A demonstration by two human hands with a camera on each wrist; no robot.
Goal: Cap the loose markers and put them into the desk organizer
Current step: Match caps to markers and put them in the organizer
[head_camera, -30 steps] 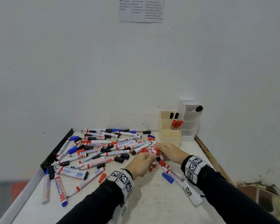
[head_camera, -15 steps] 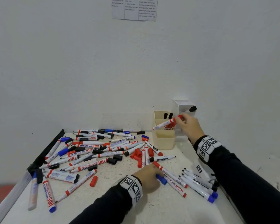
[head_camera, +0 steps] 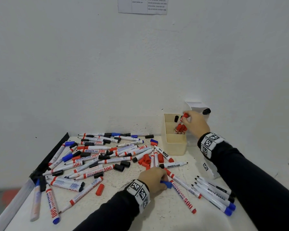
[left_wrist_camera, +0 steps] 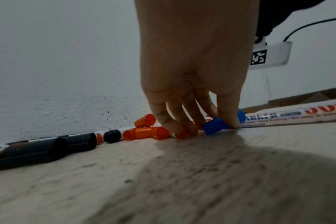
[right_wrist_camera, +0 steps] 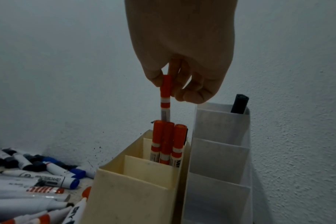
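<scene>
The counter (head_camera: 157,214), white and ink-speckled, is pushed against a pale wall (head_camera: 107,72) and is strewn on its left and middle with a heap of loose markers (head_camera: 97,157), some capped, some bare-tipped, with red caps (head_camera: 144,160) and black caps scattered among them. At the counter's back right a cream desk organizer (head_camera: 174,145) is stood just beside a translucent white organizer (right_wrist_camera: 220,151), in whose rear compartment one black-capped marker (right_wrist_camera: 239,103) is leaned. Three red-capped markers (right_wrist_camera: 166,141) are stood upright in a rear compartment of the cream one. A row of white markers (head_camera: 213,194) is laid near the right edge. The right hand (head_camera: 196,123) is held above the cream organizer, and a red-capped marker (right_wrist_camera: 165,97) is pinched by its cap between thumb and fingers, upright, its lower end hidden behind the three already there. The left hand (head_camera: 154,180) is lowered to the counter, and a small blue cap (left_wrist_camera: 217,125) is gripped between thumb and curled fingers beside a lying marker.
</scene>
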